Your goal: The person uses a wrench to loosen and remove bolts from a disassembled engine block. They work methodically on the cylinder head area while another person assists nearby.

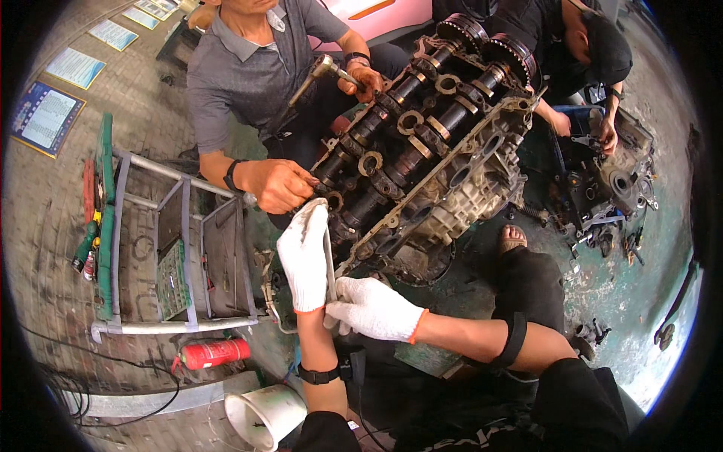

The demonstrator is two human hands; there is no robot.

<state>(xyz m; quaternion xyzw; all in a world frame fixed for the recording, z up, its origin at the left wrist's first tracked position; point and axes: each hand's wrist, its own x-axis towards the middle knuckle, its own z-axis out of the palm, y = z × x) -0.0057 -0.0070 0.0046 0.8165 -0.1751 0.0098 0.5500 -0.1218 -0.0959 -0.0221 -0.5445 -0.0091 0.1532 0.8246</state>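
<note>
My white-gloved left hand (301, 248) is closed on the upper part of a long metal tool (330, 267) at the near-left end of a grimy cylinder head (467, 188) with two camshafts (418, 158). The tool's tip is hidden. My gloved right hand (373, 307) grips the tool's lower end. A co-worker's bare left-side hand (279, 184) touches the head just above my left glove; their other hand (363, 79) holds a ratchet handle (316, 79).
A second worker (580, 38) bends over engine parts (617, 173) at right. A wheeled metal cart (173, 320) stands left, with a red fire extinguisher (215, 352), white bucket (260, 414) and cables below it. My sandalled foot (512, 241) rests under the engine's right side.
</note>
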